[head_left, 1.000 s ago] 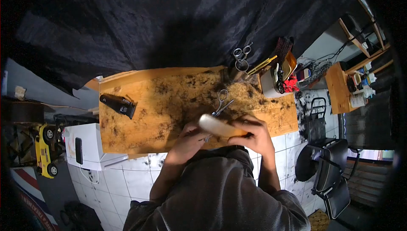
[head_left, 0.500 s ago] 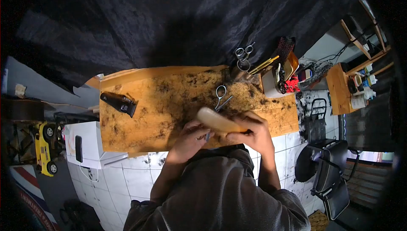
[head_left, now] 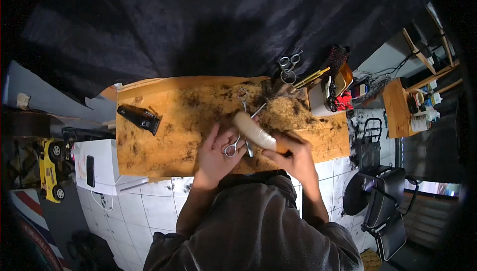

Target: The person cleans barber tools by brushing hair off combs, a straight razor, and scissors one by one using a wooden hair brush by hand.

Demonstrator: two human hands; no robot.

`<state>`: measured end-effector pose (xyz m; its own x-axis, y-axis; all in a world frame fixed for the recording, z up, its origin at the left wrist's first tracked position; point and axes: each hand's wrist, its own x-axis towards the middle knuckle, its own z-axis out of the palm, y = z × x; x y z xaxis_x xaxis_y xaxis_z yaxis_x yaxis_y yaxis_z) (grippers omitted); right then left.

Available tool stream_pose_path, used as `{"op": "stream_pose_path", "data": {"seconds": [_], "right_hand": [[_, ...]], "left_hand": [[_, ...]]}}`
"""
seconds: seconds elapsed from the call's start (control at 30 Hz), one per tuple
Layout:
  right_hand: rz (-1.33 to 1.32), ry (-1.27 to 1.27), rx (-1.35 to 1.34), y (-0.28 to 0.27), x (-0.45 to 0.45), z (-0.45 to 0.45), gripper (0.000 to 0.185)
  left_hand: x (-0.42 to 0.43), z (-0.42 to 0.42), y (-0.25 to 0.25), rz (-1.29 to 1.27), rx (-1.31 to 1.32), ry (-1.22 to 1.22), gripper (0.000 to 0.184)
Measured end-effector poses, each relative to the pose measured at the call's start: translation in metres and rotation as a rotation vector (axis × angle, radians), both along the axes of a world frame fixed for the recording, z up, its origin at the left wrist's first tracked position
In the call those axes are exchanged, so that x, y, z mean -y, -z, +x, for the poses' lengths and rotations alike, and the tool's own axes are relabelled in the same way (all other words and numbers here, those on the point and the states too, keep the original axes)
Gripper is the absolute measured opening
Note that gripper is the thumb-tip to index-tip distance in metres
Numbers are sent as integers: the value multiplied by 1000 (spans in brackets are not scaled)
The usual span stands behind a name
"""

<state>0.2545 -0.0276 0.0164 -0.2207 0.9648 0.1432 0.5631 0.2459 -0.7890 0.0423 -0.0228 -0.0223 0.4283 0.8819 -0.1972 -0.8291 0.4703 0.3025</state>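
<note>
My left hand is turned palm up with its fingers spread, and a pair of silver scissors lies across the palm and fingers. The scissors' blades and second ring stretch up over the table, partly covered by a pale-bristled brush. My right hand is closed round the brush's handle, with the bristles over the scissors and beside the left fingers. The brush is slightly blurred.
Black clippers lie on the hair-strewn wooden table. At its back right are a cup with scissors and a box of tools. A phone lies on a white box at left; a black chair stands at right.
My left hand has opened, turning its palm up, and the scissors show across it. The brush in my right hand has tilted and shifted slightly right.
</note>
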Motion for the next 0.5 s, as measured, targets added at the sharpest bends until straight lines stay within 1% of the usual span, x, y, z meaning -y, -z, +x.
{"op": "stream_pose_path", "data": {"seconds": [0.07,0.1,0.17,0.2,0.23,0.3,0.33,0.37,0.4,0.47,0.5], "right_hand": [[-164,-141,-62,1,7,0,38],[-154,-244,-13,2,8,4,38],[-117,-402,58,1,8,8,42],[-152,-373,16,4,7,10,43],[-187,-342,-27,5,5,11,43],[-157,-218,-67,-8,1,8,42],[-68,-100,-103,-8,0,5,39],[-60,16,-134,-10,-3,-2,39],[-51,133,-164,-12,-7,-7,40],[-27,54,-74,-7,-7,-6,40],[-15,11,-29,-2,-6,-7,40]], "left_hand": [[-7,-4,-13,-16,67,-32,72],[-9,-5,-10,73,58,-33,75],[-10,-9,-11,40,22,-47,76],[-10,-11,-13,24,5,-52,77],[-8,-12,-19,11,80,-34,72],[-7,-14,-14,-12,-11,-29,72],[-6,-16,-8,-23,-57,-27,71],[-5,-23,23,94,211,46,69],[-4,-21,22,98,230,39,69],[-4,-15,21,107,268,26,68],[-6,-12,15,91,216,7,72]]}}
